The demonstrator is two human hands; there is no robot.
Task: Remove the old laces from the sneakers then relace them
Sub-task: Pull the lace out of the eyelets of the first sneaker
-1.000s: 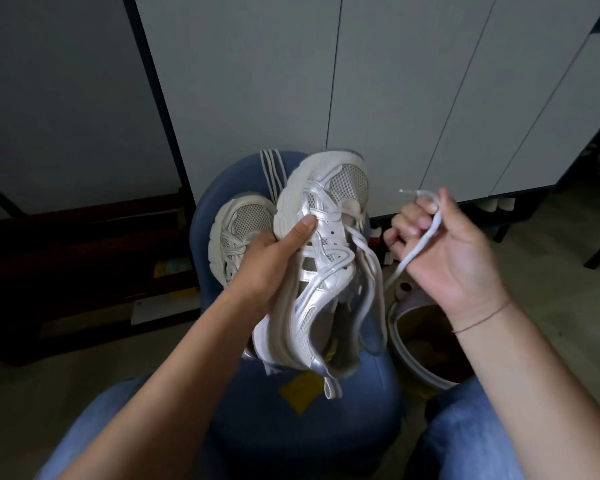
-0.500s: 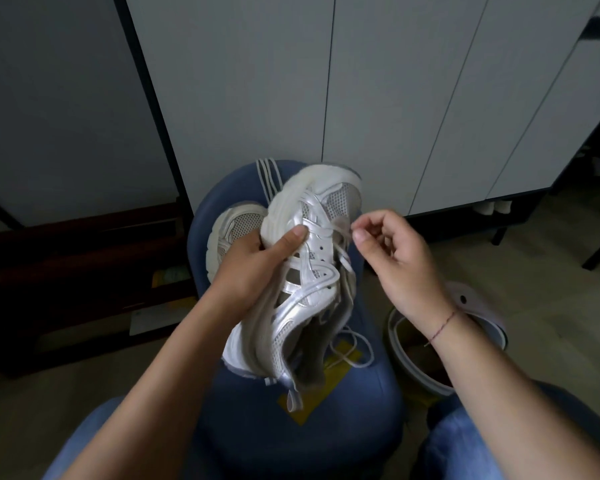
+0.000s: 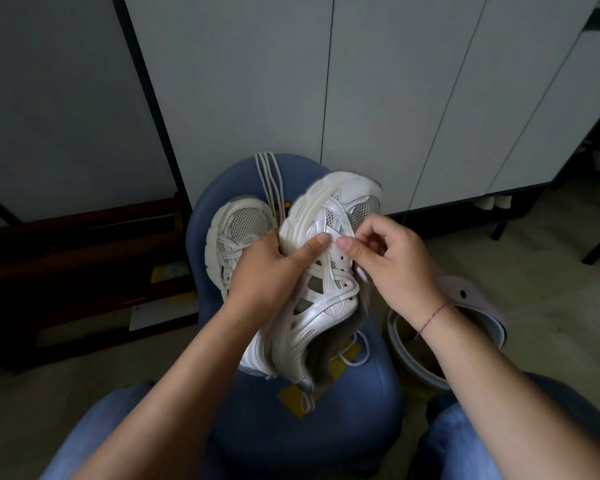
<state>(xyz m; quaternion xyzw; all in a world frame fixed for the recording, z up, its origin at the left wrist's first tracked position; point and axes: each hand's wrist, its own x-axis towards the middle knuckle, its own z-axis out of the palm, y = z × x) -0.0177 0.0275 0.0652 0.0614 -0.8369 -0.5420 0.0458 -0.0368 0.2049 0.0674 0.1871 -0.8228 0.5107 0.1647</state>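
Note:
A white and silver sneaker [image 3: 321,289] is held tilted above a blue stool [image 3: 312,427], toe pointing away from me. My left hand [image 3: 269,271] grips its left side, thumb on the lace area. My right hand [image 3: 392,268] pinches at the lace near the upper eyelets with thumb and forefinger. A loose white lace end [image 3: 355,351] hangs below the shoe. The second white sneaker [image 3: 238,237] lies on the stool behind my left hand. Loose white laces [image 3: 272,183] lie over the stool's far edge.
White cabinet doors [image 3: 378,98] stand right behind the stool. A pale clog-type shoe [image 3: 478,299] lies on the floor under my right wrist. A dark low shelf [image 3: 84,271] stands to the left. My knees in blue jeans flank the stool.
My right hand, which held a freed lace end up to the right, has come back to the sneaker's eyelets. The sneaker has dropped slightly lower over the stool.

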